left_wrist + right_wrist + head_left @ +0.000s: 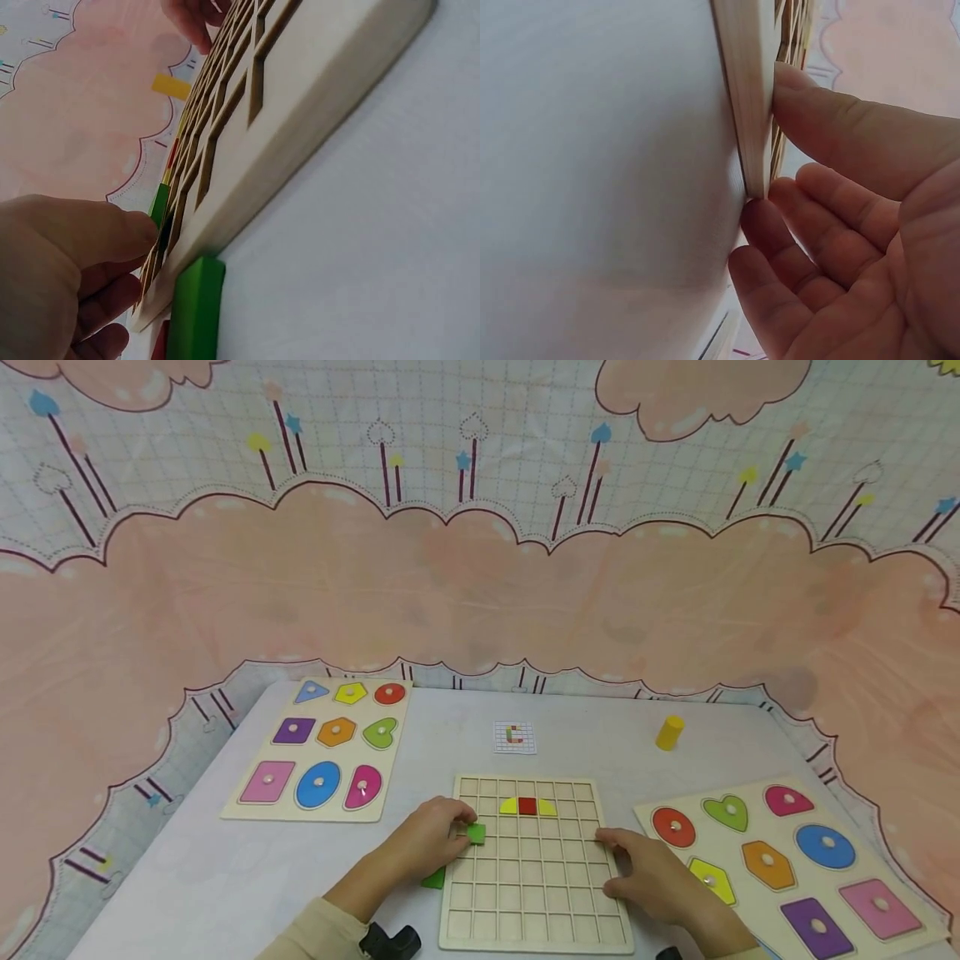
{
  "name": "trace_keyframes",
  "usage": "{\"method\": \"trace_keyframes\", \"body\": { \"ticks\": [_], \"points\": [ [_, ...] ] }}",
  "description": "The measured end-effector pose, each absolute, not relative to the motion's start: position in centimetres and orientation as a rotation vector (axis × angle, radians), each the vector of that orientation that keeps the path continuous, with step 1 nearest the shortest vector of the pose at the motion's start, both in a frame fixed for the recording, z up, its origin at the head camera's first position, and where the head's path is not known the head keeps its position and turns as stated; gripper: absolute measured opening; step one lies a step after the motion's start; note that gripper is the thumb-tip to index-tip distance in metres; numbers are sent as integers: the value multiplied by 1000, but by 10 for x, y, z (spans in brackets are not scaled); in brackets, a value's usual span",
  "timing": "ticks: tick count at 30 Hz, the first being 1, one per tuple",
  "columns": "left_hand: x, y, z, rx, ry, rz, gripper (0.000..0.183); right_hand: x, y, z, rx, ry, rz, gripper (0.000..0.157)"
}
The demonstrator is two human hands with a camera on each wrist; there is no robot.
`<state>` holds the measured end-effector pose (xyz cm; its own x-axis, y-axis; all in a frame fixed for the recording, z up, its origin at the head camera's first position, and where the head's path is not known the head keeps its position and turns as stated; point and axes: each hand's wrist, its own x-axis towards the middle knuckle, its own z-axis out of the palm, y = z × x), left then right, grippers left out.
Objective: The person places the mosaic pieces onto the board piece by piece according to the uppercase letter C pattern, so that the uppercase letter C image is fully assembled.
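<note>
Left hand (426,839) and right hand (660,877) are at opposite sides of the wooden grid board (536,897). At the board's left edge, the left hand's thumb and forefinger are brought almost together, pinching a green square tile (477,834) over the leftmost column; the other fingers are loosely bent. At the board's right edge, the right hand is spread fairly wide, thumb and forefinger set well apart against the rim, with no separate piece in its grasp.

On the grid board, in the second row from the far edge, a red square tile (527,807) sits between two yellow quarter-circle tiles (510,807), touching or nearly touching both. Just outside the board's left side, below the left hand, lies a green block (196,311), with part of a dark red piece (160,346) showing beside it.

Beyond the far edge of the grid board lies a small pattern card (515,737); beyond it to the right stands a yellow cylinder (670,732). One knobbed shape puzzle (303,752) lies to the board's far left, and a second knobbed puzzle (716,843) lies to its right, angled and partly covered by the right arm. A white-covered worktop (187,877) carries everything.
</note>
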<state>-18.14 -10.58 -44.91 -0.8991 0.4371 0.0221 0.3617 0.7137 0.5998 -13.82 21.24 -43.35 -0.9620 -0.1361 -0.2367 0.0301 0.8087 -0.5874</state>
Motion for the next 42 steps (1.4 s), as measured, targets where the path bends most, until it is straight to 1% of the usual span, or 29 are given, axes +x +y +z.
{"method": "trace_keyframes", "body": {
  "ticks": [18,25,42],
  "points": [
    [-184,-86,-444,706,2849,912,19,-144,213,-431,-123,2728,-906,64],
    [-186,-77,-449,671,2869,924,22,-145,211,-432,-124,2729,-905,65],
    [-190,-67,-450,650,2871,925,23,-144,212,-431,-132,2727,-934,64]
  ]
}}
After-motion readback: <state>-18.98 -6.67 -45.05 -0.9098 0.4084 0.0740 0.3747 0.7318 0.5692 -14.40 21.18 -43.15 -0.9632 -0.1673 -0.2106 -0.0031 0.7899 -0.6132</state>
